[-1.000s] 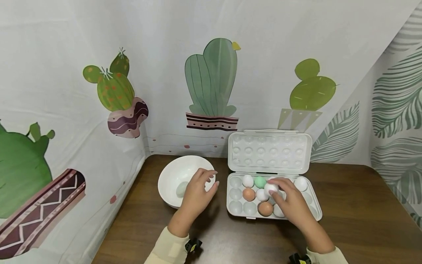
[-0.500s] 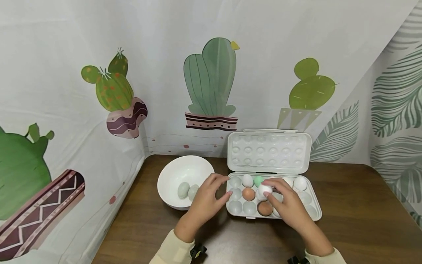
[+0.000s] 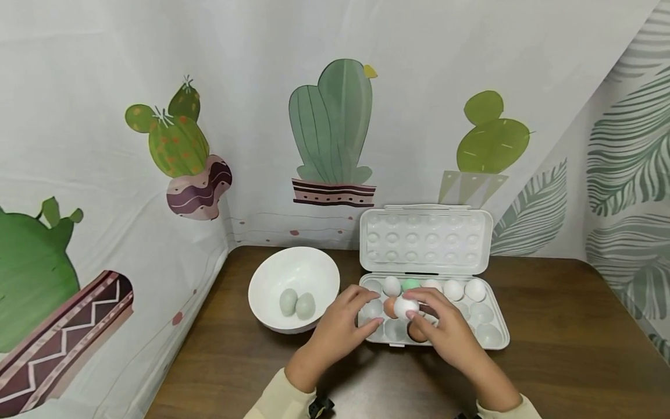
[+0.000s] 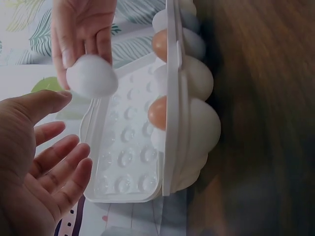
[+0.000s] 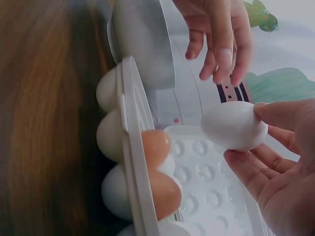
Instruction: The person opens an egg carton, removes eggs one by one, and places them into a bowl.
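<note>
Thumb and fingers of my right hand pinch a white egg above the left half of an egg box. My left hand hovers at the box's left end, fingers spread and curved, holding nothing. In the right wrist view a gap separates its fingertips from the white egg. The box holds white eggs, a green egg and brown eggs. Both hands cover part of its cups. Two pale green eggs lie in a white bowl.
The box's lid stands raised at the back, against a cactus-print cloth. The bowl stands to the left of the box. Wooden tabletop extends to the right and in front.
My right hand has carried the white egg leftward over the box. My left hand has moved right, from over the bowl to the box's left end, uncovering the second pale green egg.
</note>
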Demonstrator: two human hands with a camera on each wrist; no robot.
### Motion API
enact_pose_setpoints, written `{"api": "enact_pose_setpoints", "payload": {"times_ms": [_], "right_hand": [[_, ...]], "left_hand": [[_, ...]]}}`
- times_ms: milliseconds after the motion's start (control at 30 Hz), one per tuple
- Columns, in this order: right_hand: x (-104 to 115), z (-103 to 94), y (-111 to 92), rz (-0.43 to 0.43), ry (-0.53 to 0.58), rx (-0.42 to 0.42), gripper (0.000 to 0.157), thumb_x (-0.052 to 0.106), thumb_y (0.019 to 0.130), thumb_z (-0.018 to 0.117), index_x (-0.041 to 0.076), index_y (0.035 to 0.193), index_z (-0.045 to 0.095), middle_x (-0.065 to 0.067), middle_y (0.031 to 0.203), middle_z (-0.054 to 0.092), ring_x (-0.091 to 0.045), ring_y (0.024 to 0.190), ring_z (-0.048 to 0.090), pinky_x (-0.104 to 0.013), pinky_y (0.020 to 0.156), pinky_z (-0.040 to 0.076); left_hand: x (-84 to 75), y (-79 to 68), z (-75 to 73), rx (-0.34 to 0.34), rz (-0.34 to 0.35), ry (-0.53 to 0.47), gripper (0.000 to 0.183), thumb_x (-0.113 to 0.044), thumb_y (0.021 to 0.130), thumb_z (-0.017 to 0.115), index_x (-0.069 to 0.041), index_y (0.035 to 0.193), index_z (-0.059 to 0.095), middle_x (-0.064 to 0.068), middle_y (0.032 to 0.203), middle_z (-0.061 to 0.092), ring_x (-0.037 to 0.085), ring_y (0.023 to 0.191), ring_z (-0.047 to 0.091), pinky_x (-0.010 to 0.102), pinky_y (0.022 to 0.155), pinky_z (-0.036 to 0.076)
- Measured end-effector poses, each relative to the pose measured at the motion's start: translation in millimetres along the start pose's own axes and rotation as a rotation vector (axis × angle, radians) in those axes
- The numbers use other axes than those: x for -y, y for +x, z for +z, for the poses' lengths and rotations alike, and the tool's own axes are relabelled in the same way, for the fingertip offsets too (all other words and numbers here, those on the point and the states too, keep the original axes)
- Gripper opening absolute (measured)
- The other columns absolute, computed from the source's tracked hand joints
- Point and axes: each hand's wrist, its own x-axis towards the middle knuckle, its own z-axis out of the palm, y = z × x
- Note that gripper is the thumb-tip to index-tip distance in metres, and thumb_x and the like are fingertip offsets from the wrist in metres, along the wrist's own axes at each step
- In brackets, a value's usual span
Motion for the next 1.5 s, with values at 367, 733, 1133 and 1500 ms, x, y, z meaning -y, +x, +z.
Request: {"api": "enact_pose_setpoints", "payload": {"times_ms": [367, 733, 1133, 1500], "right_hand": [[5, 10.7, -3, 0.035, 0.141, 0.038, 0.037, 0.009, 0.096, 0.068, 0.013, 0.131, 0.061, -0.006, 0.129, 0.063, -0.003, 0.118, 0.061, -0.024, 0.098, 0.054], [11, 19.7, -5, 0.051, 0.214, 0.053, 0.041, 0.008, 0.094, 0.069, 0.006, 0.133, 0.059, -0.013, 0.134, 0.063, -0.004, 0.118, 0.063, -0.022, 0.097, 0.054], [14, 23.5, -7, 0.057, 0.278, 0.063, 0.045, 0.006, 0.095, 0.068, -0.003, 0.136, 0.054, -0.023, 0.138, 0.059, -0.003, 0.122, 0.061, -0.016, 0.100, 0.049], [17, 18.1, -6, 0.028, 0.216, 0.075, 0.042, 0.008, 0.097, 0.066, 0.003, 0.137, 0.055, -0.012, 0.136, 0.059, -0.008, 0.120, 0.063, -0.029, 0.097, 0.056]], "left_hand": [[-8.4, -3.2, 9.7, 0.001, 0.047, 0.005, 0.043, -0.030, 0.086, 0.081, -0.020, 0.126, 0.066, -0.007, 0.113, 0.062, 0.008, 0.102, 0.062, 0.022, 0.082, 0.052], [-11.5, -3.6, 13.9, -0.040, 0.105, 0.001, 0.046, -0.028, 0.085, 0.082, -0.018, 0.127, 0.064, -0.005, 0.113, 0.062, 0.007, 0.100, 0.063, 0.018, 0.084, 0.051], [-17.3, -4.0, 12.1, -0.002, 0.060, -0.002, 0.051, -0.031, 0.086, 0.081, -0.019, 0.132, 0.062, -0.006, 0.115, 0.061, 0.007, 0.101, 0.064, 0.021, 0.085, 0.053], [-15.8, -2.5, 8.3, -0.035, 0.038, -0.003, 0.049, -0.030, 0.084, 0.083, -0.019, 0.128, 0.064, -0.006, 0.115, 0.061, 0.007, 0.098, 0.063, 0.021, 0.084, 0.053]]}}
